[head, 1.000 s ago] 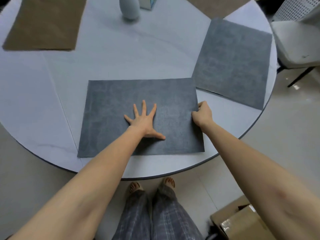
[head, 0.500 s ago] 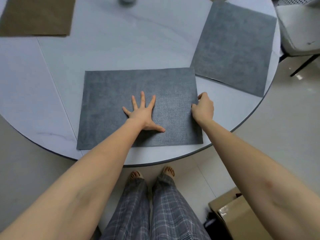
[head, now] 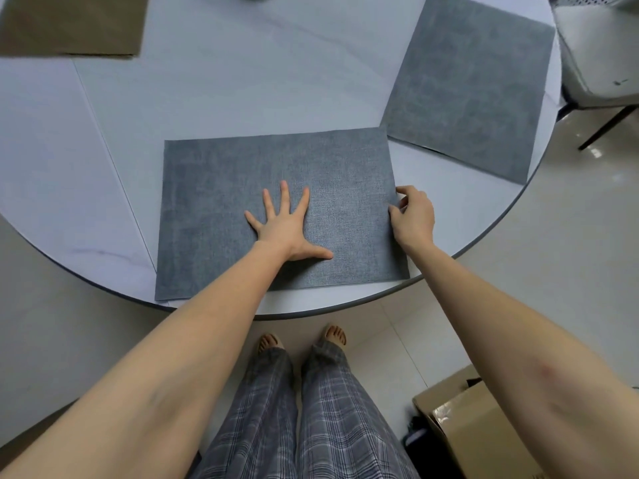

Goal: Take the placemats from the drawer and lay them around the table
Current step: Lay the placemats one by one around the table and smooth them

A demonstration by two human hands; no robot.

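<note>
Still-flat left hand [head: 288, 229], right hand [head: 413, 216] unclenched.

Round white table [head: 242, 98] bears two grey placemats [head: 242, 188], one brown [head: 69, 25].

Head view, looking down on round white surface [head: 242, 98]. Near grey placemat [head: 214, 216] lies flat at the front edge, long side toward the person. Left hand [head: 287, 229] pressed flat on its middle, fingers [head: 284, 195] spread and straight. Right hand [head: 415, 216] at the mat's right edge, thumb and fingers curled, pinching that edge. Second grey placemat [head: 470, 88] lies to the right, angled, its near corner just beside the first mat. Brown placemat [head: 69, 25] at far left, partly out of frame. Below the surface: plaid trousers [head: 294, 420], bare toes, cardboard box [head: 477, 433] on the floor at right. White chair [head: 598, 50] at upper right
</note>
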